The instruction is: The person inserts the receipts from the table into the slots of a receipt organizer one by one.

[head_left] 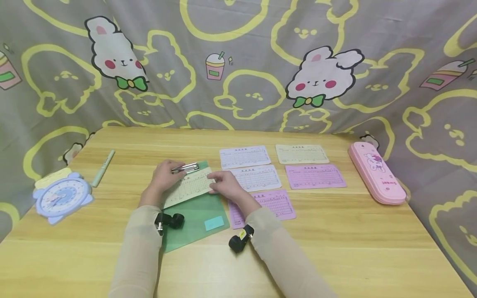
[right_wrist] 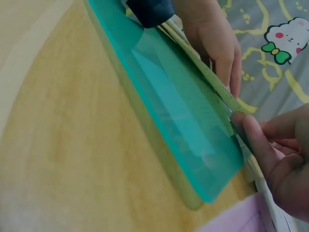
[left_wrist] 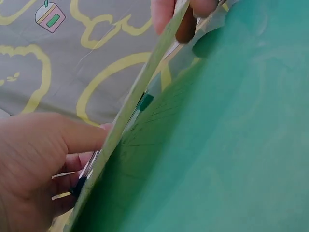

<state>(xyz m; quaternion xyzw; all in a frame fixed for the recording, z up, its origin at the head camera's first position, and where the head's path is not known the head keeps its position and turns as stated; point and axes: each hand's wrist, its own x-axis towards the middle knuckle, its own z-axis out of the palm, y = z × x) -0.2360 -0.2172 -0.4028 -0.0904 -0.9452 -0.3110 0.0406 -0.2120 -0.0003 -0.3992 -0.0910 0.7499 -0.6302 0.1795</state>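
Note:
A green clipboard (head_left: 190, 231) with a silver metal clip (head_left: 191, 167) and a blue sticky label (head_left: 214, 223) lies angled on the table. Over its upper part is a cream printed form (head_left: 191, 186), lifted off the board along its lower edge. My left hand (head_left: 165, 178) grips the clip at its left end, its thumb by the form's top edge. On the other side my right hand (head_left: 225, 184) pinches the form's right edge between thumb and fingers. In the left wrist view, the form (left_wrist: 128, 106) shows edge-on and hides part of the left fingers.
Printed slips lie to the right: white (head_left: 244, 156), another white (head_left: 257, 178), cream (head_left: 302, 154), purple (head_left: 314, 176) and a second purple (head_left: 279, 203), partly under the right arm. A pink pencil case (head_left: 376, 171) stands far right; a blue clock (head_left: 63, 198) and green marker (head_left: 103, 169), left.

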